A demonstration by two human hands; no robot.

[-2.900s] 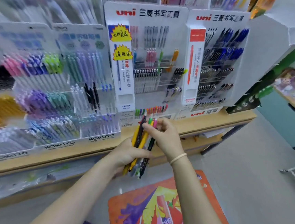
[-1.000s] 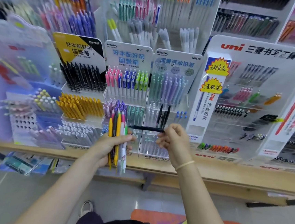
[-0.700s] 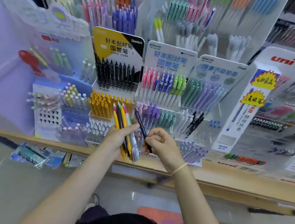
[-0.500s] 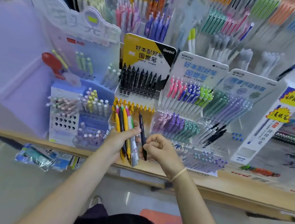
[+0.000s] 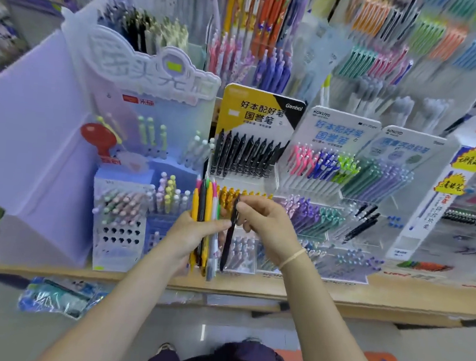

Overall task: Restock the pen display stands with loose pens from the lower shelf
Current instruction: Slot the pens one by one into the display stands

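My left hand point(image 5: 190, 233) grips an upright bundle of loose pens point(image 5: 205, 206), yellow, black, orange, green and pink. Just to its right, my right hand point(image 5: 264, 227) pinches a single black pen point(image 5: 228, 242) near its top, so the pen hangs almost vertical. Both hands are in front of the yellow-and-black Gambol display stand point(image 5: 251, 141), which has a row of black pens point(image 5: 244, 155) in its upper tier and orange pens point(image 5: 241, 195) below. The black pen sits level with the orange row.
Kokuyo stands point(image 5: 334, 148) with pink, blue, green and purple pens lie to the right, a uni stand point(image 5: 459, 199) beyond. A lilac stand point(image 5: 123, 199) with pastel pens is on the left. All rest on a wooden shelf point(image 5: 365, 295). Plastic packets point(image 5: 56, 297) lie on the lower shelf.
The view has swung left from the uni stand to the Gambol stand. My right hand pulled the black pen out of the bundle, turned it from sideways to upright and raised it slightly.
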